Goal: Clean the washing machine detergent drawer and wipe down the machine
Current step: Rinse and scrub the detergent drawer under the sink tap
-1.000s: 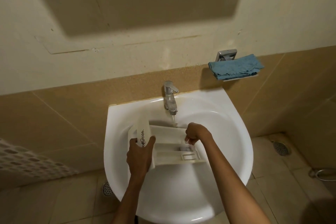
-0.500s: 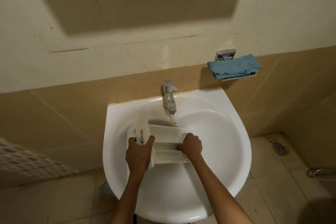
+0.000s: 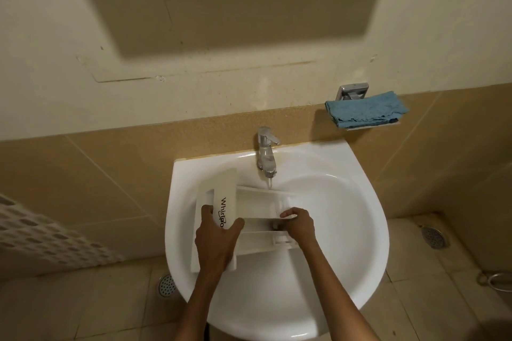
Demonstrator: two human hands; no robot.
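Left hand (image 3: 219, 243) grips the front panel of the detergent drawer (image 3: 257, 202). Its thumb is hooked over the panel's inner side and its fingers reach round the outer face beside the printed logo. From where I watch, the drawer lies across the basin of the sink (image 3: 371, 230), compartments facing up, and stretches from this hand over to the right hand (image 3: 297, 223). That hand sits at the drawer's far end with its fingers curled down over an inner partition, apparently pinching it. The dark patch beneath them is too dim for me to read. Just beyond the right hand, a thin stream of water (image 3: 269, 183) falls from the tap (image 3: 266, 152) onto the drawer's rear edge. Further beyond and to the right of that hand, a folded blue cloth (image 3: 365, 111) lies on a wall holder (image 3: 353, 90).
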